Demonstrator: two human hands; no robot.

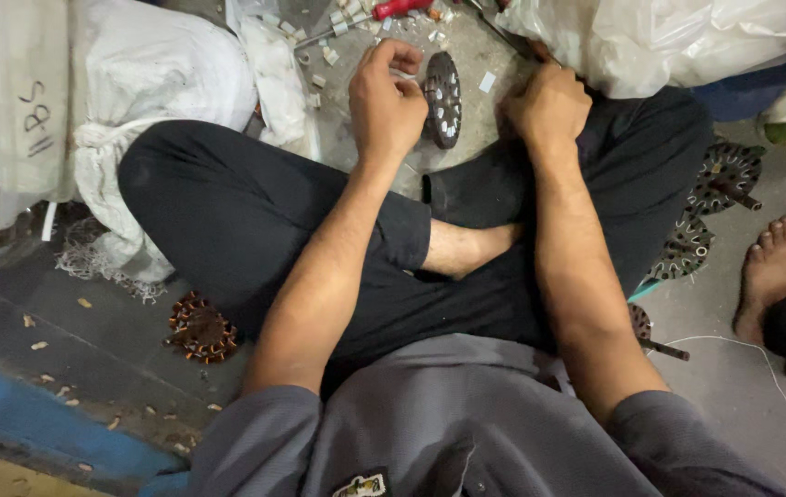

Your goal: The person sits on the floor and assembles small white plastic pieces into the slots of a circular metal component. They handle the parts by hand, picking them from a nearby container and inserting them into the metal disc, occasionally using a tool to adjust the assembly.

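Observation:
I sit cross-legged on the floor with both arms stretched forward. A round dark stator disc [443,97] with pale slot inserts stands on edge between my hands. My left hand [384,99] is at its left rim, back toward the camera, fingers curled against the rim. My right hand [547,106] is closed into a fist just right of the disc, and a thin dark metal tool [508,35] runs up and left from it. What lies inside either palm is hidden.
Small white insert pieces [328,55] and a red-handled screwdriver [402,7] lie beyond the disc. White sacks [163,74] stand left, a plastic bag [669,37] upper right. A copper-wound stator [199,327] lies left; several dark stators [724,175] and another person's foot [775,267] are at right.

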